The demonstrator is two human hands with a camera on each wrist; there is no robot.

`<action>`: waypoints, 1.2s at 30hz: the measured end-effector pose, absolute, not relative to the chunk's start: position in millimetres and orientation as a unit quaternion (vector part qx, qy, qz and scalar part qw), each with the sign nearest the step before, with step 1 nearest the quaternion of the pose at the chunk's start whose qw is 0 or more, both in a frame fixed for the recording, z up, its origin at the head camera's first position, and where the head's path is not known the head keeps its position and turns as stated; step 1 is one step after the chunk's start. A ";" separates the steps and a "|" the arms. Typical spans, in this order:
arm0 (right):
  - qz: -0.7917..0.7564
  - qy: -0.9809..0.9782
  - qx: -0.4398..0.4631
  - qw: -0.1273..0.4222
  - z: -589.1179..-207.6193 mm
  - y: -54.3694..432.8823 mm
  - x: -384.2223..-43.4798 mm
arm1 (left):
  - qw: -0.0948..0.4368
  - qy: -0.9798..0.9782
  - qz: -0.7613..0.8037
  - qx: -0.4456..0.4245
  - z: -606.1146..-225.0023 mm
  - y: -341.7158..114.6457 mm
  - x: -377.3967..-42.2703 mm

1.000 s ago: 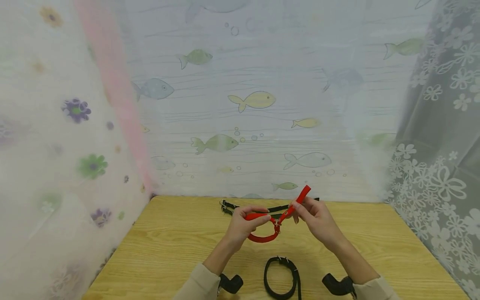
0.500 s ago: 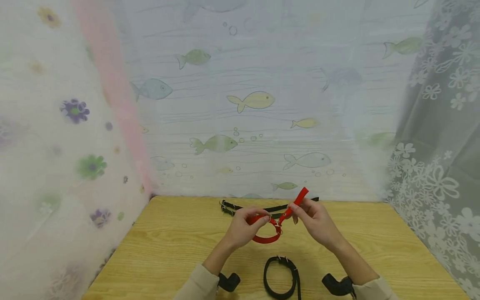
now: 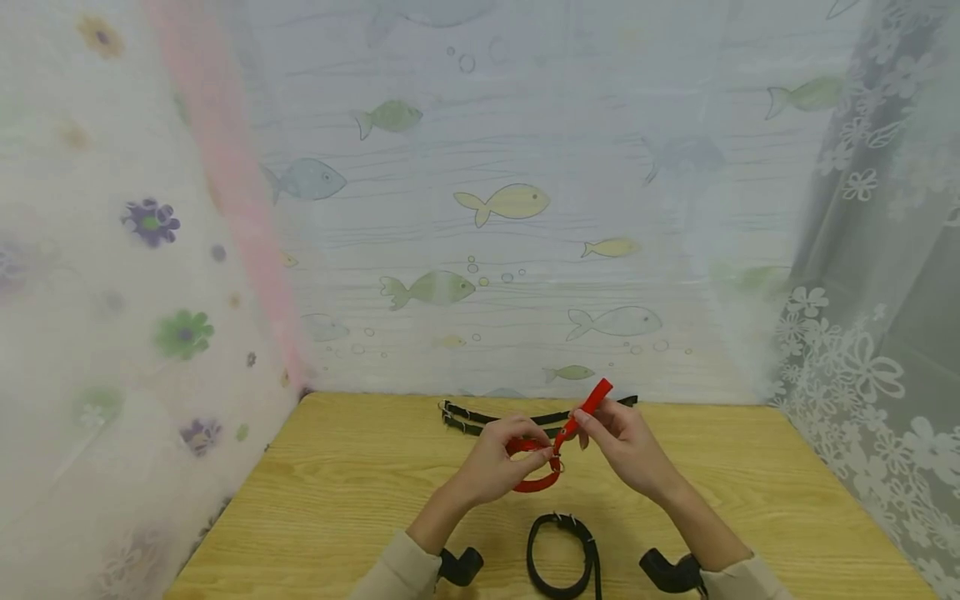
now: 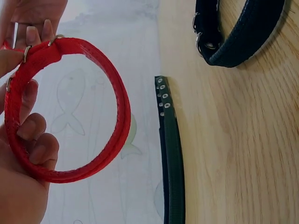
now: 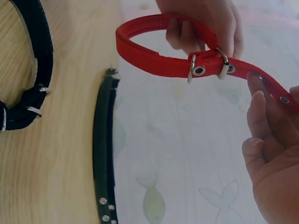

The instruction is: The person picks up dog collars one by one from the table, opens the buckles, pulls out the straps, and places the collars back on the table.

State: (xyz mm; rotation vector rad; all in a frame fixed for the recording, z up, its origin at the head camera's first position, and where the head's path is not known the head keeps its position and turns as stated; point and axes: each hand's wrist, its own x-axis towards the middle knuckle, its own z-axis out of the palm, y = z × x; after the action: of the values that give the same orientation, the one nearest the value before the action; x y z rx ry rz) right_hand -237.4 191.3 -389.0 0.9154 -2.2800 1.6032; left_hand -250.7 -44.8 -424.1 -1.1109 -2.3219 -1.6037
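A red collar is held up over the table, its strap closed into a loop. My left hand grips the loop beside the buckle, with fingers curled inside it in the left wrist view. My right hand pinches the loose tail, which points up and away to the right. Seen from the right wrist, the tail runs through a silver buckle and has metal eyelets. A ring sits next to the buckle on the band.
Nearer me on the wooden table lies a coiled black collar. A dark green collar and a black one lie stretched out along the back edge. Patterned fish sheeting hangs behind the table.
My left hand has shifted right along the red collar, toward the buckle. The right hand has come slightly down and left with the tail.
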 end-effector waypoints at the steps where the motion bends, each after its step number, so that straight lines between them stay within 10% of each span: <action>1: 0.541 -0.774 0.312 0.105 -388.7 190.4 -237.3 | 0.050 -0.765 -0.530 -0.364 -423.5 -44.8 -250.7; 36: 0.552 -0.779 0.299 0.010 -388.9 185.7 -243.1 | -0.008 -0.749 -0.577 -0.325 -422.2 -51.7 -247.6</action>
State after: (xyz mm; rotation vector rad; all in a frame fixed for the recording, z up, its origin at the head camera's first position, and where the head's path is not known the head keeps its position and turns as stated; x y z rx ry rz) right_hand -243.1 185.7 -388.9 0.9321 -2.4296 1.7224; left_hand -247.6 -51.7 -422.2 -1.0245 -2.3658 -1.8220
